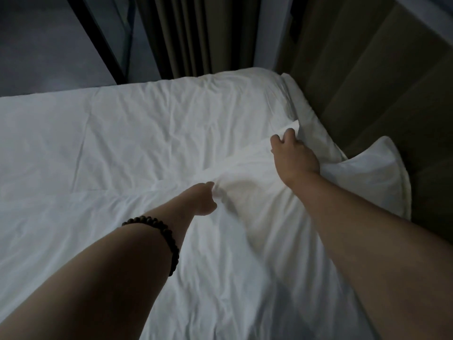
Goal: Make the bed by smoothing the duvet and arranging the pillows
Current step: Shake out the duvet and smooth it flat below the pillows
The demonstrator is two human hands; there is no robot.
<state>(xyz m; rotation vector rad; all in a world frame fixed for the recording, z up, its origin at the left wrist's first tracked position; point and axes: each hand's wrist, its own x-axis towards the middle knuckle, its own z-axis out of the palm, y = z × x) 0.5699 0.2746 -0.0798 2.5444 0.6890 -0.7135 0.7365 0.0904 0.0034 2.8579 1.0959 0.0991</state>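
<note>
A: From the head camera, where does the duvet lie?

B: The white duvet (147, 143) covers the bed. It is creased, and its top edge is bunched near the far pillow (316, 123) and the near pillow (377, 177), by the wooden headboard (367, 82).

A: And the hands?

B: The right hand (291, 155) curls its fingers round a raised fold of that edge. The left hand (203, 197), with a beaded bracelet (161, 231) on its wrist, pinches the cloth nearby.

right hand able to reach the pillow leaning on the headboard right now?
Likely yes: the right hand grips the duvet edge just beside that pillow, nothing between them, but it must let go first.
</note>
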